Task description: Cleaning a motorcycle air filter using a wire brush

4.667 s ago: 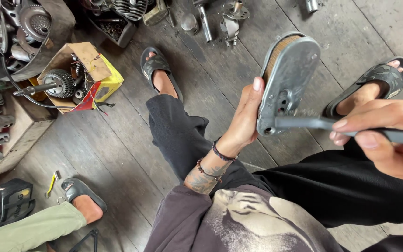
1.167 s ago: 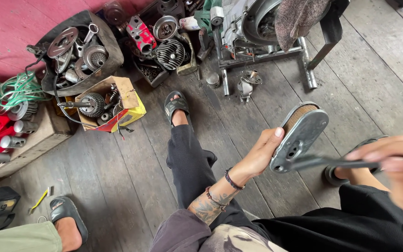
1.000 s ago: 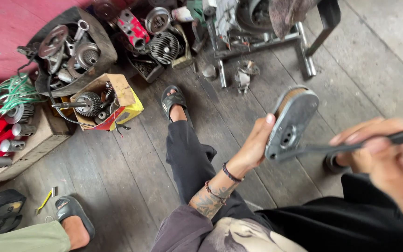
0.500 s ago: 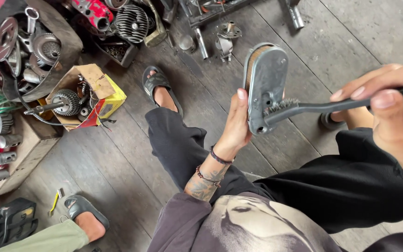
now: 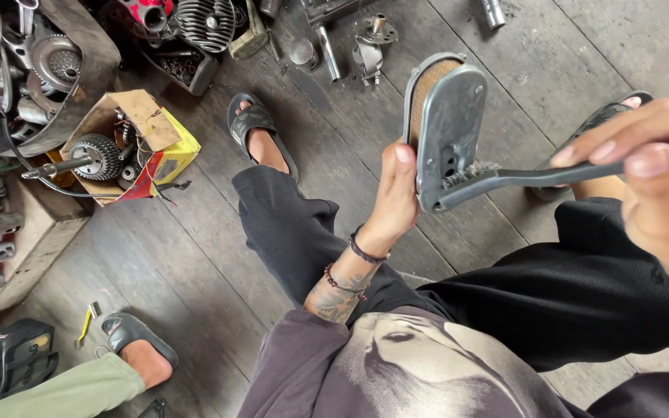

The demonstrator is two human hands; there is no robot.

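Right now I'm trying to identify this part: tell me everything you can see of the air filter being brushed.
The filter is an oblong grey metal plate with rounded ends and small holes, backed by tan pleated paper along its edge. It looks dusty. The left hand holds it upright above the lap, thumb on its edge. The brush, bristles against its lower face, is held by the right hand.

A grey metal air filter (image 5: 447, 128), oblong with rounded ends, is held upright and edge-on, its tan pleated element exposed along the far side. It is gripped from behind by the left-hand fingers. A dark brush (image 5: 505, 176) is laid against its lower face, its handle pinched between right-hand fingertips.
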